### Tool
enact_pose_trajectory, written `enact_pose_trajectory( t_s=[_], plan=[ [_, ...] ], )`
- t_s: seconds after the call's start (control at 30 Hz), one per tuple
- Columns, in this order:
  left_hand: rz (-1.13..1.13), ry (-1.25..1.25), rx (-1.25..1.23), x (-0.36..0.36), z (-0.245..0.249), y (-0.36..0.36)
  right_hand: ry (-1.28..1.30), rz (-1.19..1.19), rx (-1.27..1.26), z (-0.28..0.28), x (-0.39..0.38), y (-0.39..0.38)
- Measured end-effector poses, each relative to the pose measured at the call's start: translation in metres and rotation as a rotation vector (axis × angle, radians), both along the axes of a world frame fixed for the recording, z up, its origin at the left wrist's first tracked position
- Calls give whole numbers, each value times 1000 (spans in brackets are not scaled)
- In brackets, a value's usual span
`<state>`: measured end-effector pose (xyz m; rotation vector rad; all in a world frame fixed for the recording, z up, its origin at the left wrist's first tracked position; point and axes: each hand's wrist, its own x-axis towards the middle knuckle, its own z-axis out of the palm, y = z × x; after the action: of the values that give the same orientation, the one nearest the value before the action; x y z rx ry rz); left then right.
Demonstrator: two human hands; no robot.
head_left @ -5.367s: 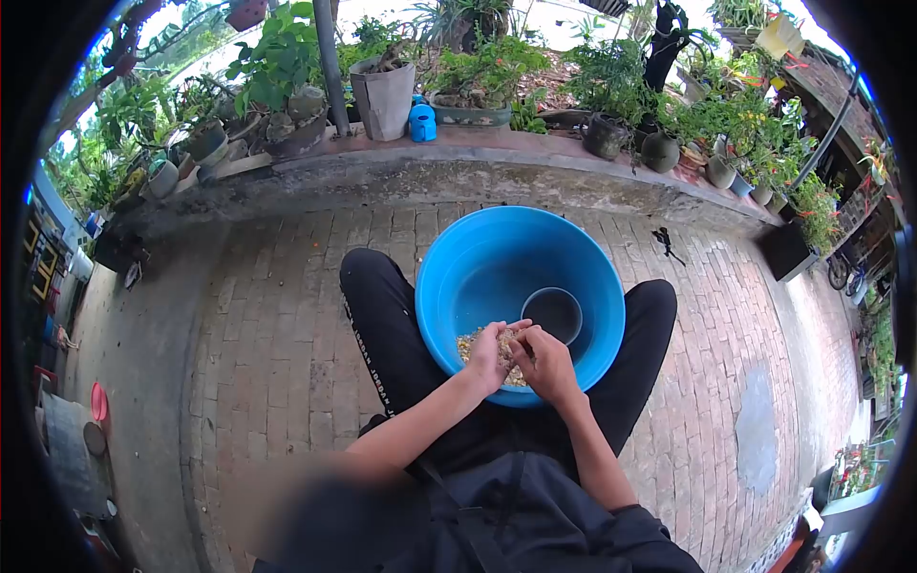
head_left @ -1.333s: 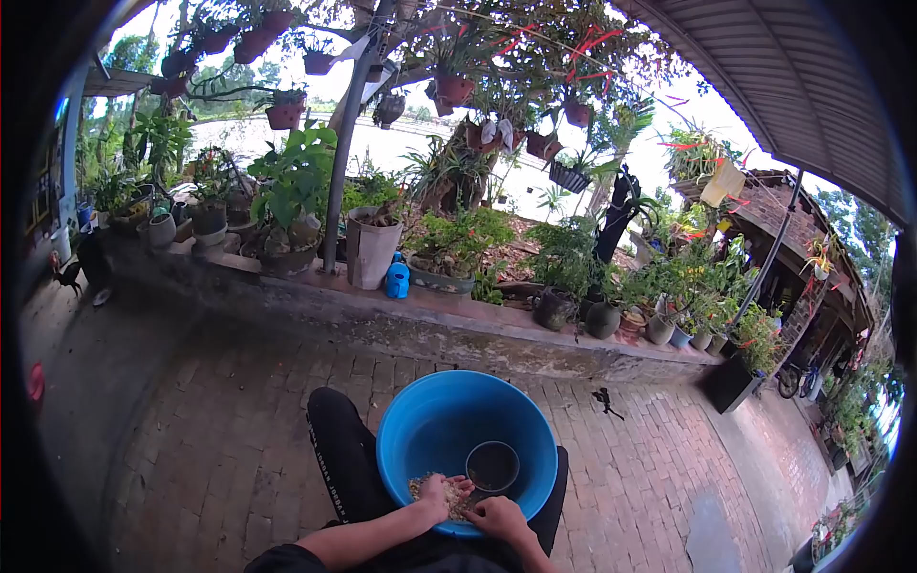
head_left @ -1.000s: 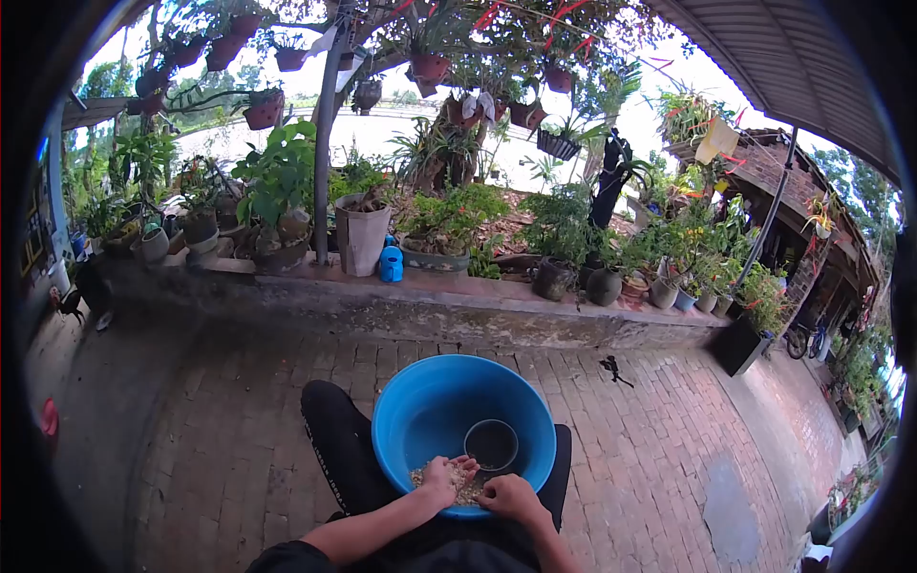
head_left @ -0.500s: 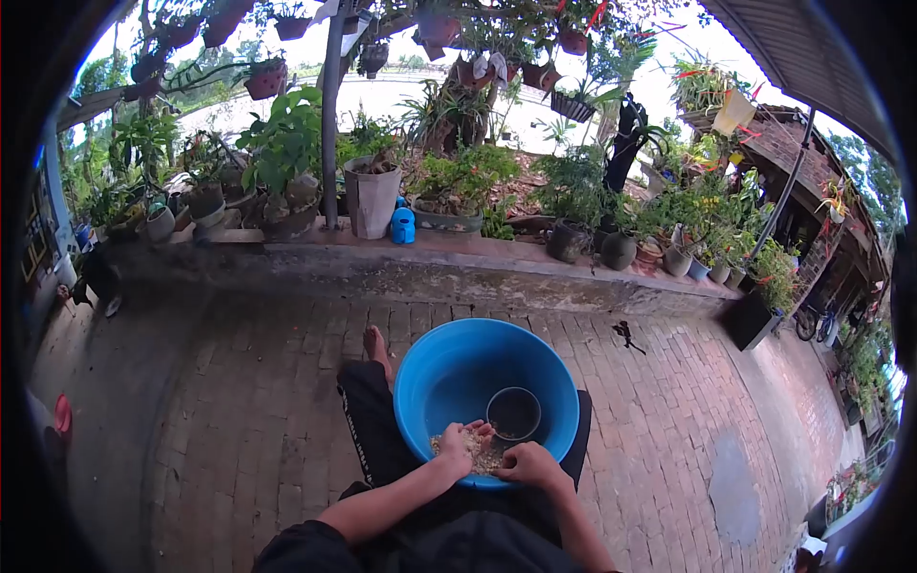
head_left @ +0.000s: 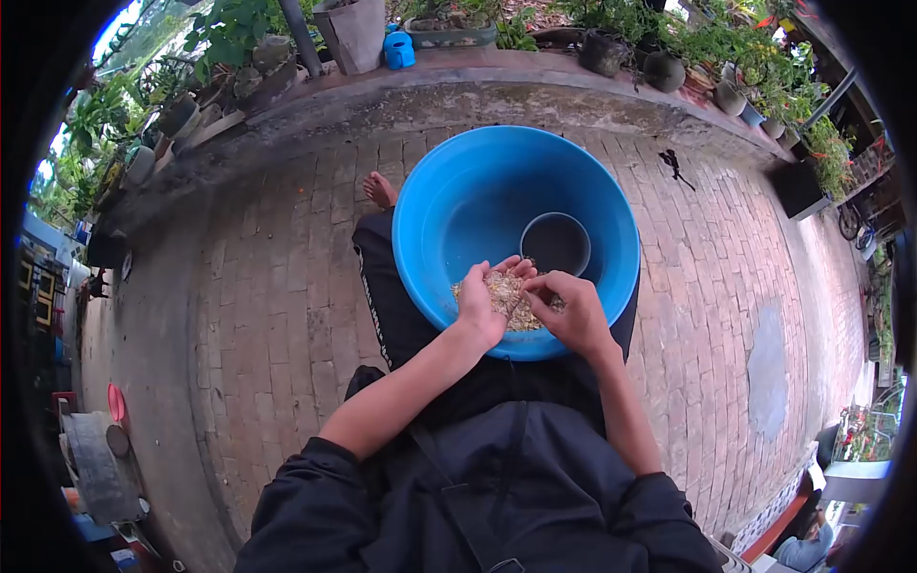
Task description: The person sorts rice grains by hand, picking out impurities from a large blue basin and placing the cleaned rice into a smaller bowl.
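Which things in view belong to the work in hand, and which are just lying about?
In use:
- blue tub
- grain-like bits, in the tub and the cupped left hand; right hand at them
- round dark bowl inside the tub

Apparently just about:
- blue jug on the ledge
- black object on the bricks
- pink object

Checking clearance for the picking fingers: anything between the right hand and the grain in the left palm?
Nothing visible: the right hand is right beside the grain in the upturned left hand. The dark round bowl sits beyond both hands inside the blue basin, off that path.
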<state>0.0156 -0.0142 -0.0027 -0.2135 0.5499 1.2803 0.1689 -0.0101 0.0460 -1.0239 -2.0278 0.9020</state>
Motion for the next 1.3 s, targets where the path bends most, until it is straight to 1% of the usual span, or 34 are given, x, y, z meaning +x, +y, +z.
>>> enact_pose_trajectory(
  t_s=[0.1,0.23,0.3,0.4,0.53,0.6,0.63,0.7,0.73,0.8,1.0,1.13,1.2,1.23,1.3],
  plan=[
    [-12,0,17,-1,4,0,-63,44,50,8,-3,-1],
    [-49,-1,57,-3,13,-8,-44,56,80,8,-9,-1],
    [-83,24,74,-5,19,-11,-128,65,185,2,-9,2],
    [-101,38,127,-6,22,-13,-155,28,184,5,-12,3],
    [-110,74,152,-5,24,-12,-172,42,236,7,-17,7],
    [-117,70,159,-5,25,-12,-175,40,163,9,-18,7],
    [-114,68,162,-5,25,-12,-177,42,166,9,-20,8],
    [-126,111,174,-4,24,-12,-174,48,261,9,-21,9],
    [-128,107,172,-4,22,-13,-178,46,258,8,-21,9],
    [-148,125,174,-4,18,-14,-284,36,303,6,-22,10],
    [-163,132,112,-5,19,-16,-288,67,381,2,-27,9],
    [-157,108,135,-7,16,-12,-233,56,363,2,-26,10],
    [-157,121,138,-8,12,-12,-151,56,270,2,-24,8],
    [-154,113,142,-6,9,-13,-158,60,273,4,-24,5],
    [-147,105,127,-8,9,-11,-78,56,169,8,-27,5]
  ],
)
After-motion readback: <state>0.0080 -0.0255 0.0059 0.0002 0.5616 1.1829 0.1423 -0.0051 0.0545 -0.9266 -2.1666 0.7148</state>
